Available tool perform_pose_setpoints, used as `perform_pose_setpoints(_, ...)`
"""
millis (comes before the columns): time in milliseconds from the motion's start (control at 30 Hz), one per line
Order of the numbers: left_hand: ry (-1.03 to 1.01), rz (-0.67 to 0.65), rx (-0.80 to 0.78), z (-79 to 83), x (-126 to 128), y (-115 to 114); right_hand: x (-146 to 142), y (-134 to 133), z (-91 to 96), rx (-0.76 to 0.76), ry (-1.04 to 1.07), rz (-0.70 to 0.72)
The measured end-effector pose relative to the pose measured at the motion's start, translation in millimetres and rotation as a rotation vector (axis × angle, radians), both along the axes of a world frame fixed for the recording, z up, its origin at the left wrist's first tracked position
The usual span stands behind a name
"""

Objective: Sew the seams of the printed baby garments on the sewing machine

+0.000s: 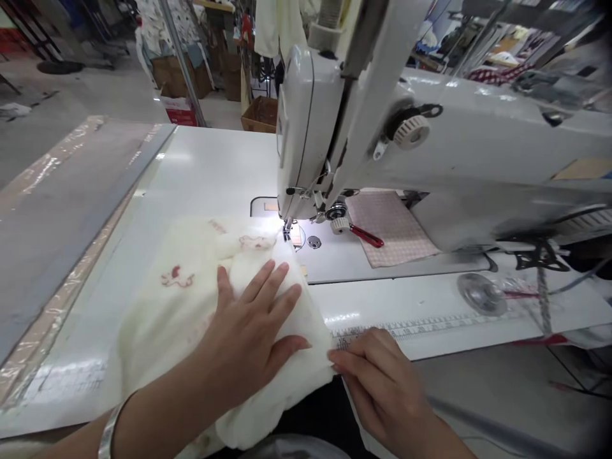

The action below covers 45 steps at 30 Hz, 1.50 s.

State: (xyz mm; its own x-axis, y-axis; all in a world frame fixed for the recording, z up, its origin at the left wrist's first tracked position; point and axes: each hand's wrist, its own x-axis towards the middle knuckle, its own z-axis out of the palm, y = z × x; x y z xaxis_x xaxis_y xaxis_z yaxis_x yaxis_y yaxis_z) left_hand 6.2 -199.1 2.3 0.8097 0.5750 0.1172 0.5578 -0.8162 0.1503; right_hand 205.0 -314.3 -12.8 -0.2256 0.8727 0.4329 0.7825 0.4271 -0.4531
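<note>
A cream fabric piece (182,299) with small pink prints lies on the white sewing table (215,166), its far edge under the needle and presser foot (287,231) of a white sewing machine (430,153). My left hand (248,331) lies flat on the fabric with fingers spread, pressing it down. At the table's front edge my right hand (377,376) pinches the fabric's near right edge between thumb and fingers. A silver bangle (109,432) sits on my left wrist.
A pink checked cloth (392,229) and red-handled snips (366,236) lie under the machine's arm. A metal disc (480,294) rests at the right. A ruler strip (430,325) runs along the table's front. Cardboard boxes (261,113) stand on the floor behind.
</note>
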Motion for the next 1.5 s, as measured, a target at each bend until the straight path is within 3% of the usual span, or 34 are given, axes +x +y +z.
perform_pose_setpoints(167, -0.007, -0.046, -0.056, -0.3, -8, 23, 3, 17, 12.0, 0.043, -0.184, 0.135)
perform_pose_setpoints(367, 0.021, -0.133, -0.099, 3.4, -15, 86, 0, 68, 13.2, 0.089, -0.350, 0.256)
perform_pose_setpoints(600, 0.023, -0.260, 0.001, 6.5, -9, 150, 6, 127, 11.4, 0.131, -0.355, 0.245)
perform_pose_setpoints(833, 0.069, -0.233, -0.003, 8.8, -1, 204, 9, 158, -4.6, 0.120, -0.377, 0.170)
perform_pose_setpoints(900, 0.072, -0.198, 0.015, 11.0, 0, 206, 8, 158, -4.0, 0.116, -0.372, 0.163)
perform_pose_setpoints(967, 0.053, -0.135, 0.041, 11.9, 0, 192, 5, 152, 2.2, 0.093, -0.354, 0.156)
perform_pose_setpoints(1133, 0.075, 0.216, 0.078, 5.9, -5, 95, -11, 111, 25.1, -0.006, -0.252, 0.156)
perform_pose_setpoints(1233, 0.127, 0.223, 0.057, 11.9, -3, 63, -20, 79, 27.0, -0.054, -0.181, 0.180)
perform_pose_setpoints(1300, 0.157, 0.186, 0.006, 22.4, 1, 77, -24, 64, 23.5, -0.056, -0.132, 0.161)
perform_pose_setpoints(1367, 0.150, 0.237, 0.020, 33.2, 4, 109, -26, 55, 19.2, -0.069, -0.109, 0.110)
perform_pose_setpoints(1433, 0.142, 0.233, 0.030, 42.2, 5, 141, -28, 53, 16.1, -0.096, -0.117, 0.011)
perform_pose_setpoints(1500, 0.141, 0.202, 0.025, 51.4, 3, 158, -30, 57, 14.7, -0.109, -0.134, -0.129)
